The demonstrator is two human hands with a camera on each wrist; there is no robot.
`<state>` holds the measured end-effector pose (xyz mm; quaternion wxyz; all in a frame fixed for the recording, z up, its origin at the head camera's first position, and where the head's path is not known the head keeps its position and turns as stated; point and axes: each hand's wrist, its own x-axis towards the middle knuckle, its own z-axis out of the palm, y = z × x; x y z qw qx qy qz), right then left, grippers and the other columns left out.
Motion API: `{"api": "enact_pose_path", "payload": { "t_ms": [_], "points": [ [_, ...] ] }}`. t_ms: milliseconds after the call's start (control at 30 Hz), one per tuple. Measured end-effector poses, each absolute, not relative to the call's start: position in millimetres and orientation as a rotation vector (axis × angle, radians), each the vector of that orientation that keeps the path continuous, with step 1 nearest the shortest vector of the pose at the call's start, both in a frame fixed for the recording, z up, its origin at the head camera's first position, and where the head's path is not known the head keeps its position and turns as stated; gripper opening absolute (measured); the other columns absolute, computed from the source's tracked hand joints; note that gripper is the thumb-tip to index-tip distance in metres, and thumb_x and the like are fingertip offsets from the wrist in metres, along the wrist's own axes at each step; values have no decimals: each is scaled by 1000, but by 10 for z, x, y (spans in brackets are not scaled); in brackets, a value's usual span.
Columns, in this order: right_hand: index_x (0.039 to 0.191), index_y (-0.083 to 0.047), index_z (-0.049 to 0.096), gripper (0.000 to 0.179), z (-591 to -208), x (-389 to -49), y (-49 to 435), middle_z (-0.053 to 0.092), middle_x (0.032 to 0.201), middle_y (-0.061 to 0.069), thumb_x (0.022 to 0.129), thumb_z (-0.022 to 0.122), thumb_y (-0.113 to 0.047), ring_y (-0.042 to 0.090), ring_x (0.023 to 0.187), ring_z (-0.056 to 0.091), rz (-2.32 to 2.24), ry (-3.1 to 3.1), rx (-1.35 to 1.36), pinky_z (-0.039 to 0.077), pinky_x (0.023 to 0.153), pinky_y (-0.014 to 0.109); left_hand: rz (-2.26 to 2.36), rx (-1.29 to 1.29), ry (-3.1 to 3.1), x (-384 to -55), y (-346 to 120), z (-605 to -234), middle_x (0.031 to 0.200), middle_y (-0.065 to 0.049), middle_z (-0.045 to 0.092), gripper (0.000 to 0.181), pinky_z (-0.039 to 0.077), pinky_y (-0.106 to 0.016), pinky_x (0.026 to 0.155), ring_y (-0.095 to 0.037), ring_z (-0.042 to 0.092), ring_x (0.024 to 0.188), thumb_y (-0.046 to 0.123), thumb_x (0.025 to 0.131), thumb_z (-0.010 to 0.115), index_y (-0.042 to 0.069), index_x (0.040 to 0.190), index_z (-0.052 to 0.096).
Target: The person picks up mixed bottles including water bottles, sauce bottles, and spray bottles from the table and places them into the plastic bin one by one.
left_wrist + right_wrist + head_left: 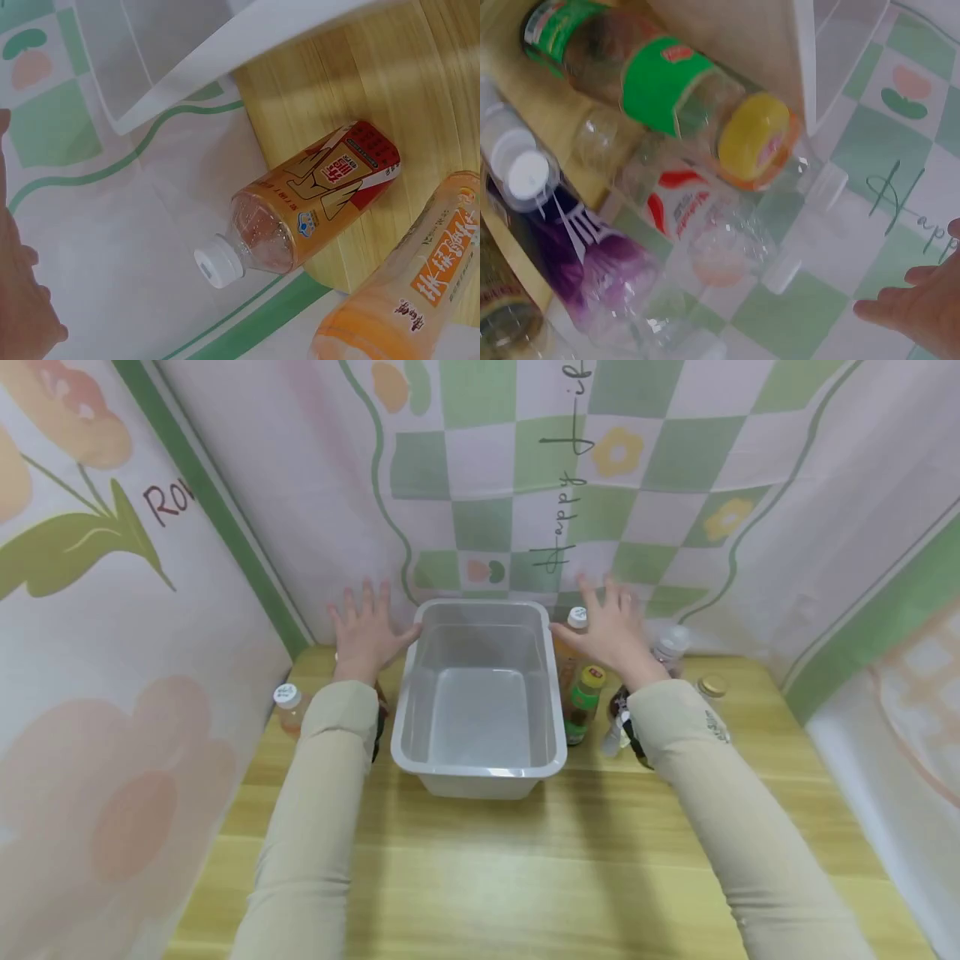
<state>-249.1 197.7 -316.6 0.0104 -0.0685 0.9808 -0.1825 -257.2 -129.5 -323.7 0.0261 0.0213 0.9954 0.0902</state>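
Note:
A grey plastic bin (480,772) stands upright on the wooden table, its inside bare. My left hand (366,637) is spread out by its far left corner, the thumb right at the rim. On the other side my right hand (611,631) has its fingers spread too, thumb close to the right rim. Below the left hand, the left wrist view shows a bottle with a gold and red label (319,196). Nearest the bin's right wall is a green-labelled bottle with a yellow cap (664,86); a clear bottle with a red and white label (679,201) stands beside it.
An orange drink bottle (405,289) stands at the table's left edge. On the right are a purple-labelled bottle (592,262) and a gold-capped container (712,685). A checkered curtain (540,485) hangs behind the table (480,877), with printed cloth along the left and right.

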Motion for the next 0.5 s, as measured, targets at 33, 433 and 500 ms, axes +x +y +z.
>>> {"api": "enact_pose_path", "payload": {
  "t_ms": [33, 433, 500],
  "points": [
    [154, -20, -3, 92, -3184, -2476, 1962, -11, 158, 26, 89, 45, -63, 54, 142, 0, -582, 3057, -228, 10, 113, 74, 282, 69, 3075, -2569, -1297, -3244, 161, -15, -9, 90, -8, -65, 119, -43, -7, 147, 66, 91, 34, 16, 154, -6],
    [151, -6, 19, 72, -3498, -2303, 1767, 29, 149, 31, 93, 56, -25, 50, 134, 34, -665, 2962, -469, 34, 110, 66, 379, 99, 3087, -2519, -1306, -3315, 158, -21, 17, 78, 5, -61, 122, -43, 13, 146, 49, 95, 42, 8, 153, 9],
    [151, -5, 22, 72, -3563, -2277, 1757, 32, 148, 31, 92, 58, -25, 48, 132, 37, -656, 2967, -484, 36, 110, 64, 387, 102, 3088, -2506, -1297, -3317, 156, -22, 23, 75, 10, -60, 122, -43, 19, 145, 45, 96, 43, 8, 153, 13]
  ]
}}
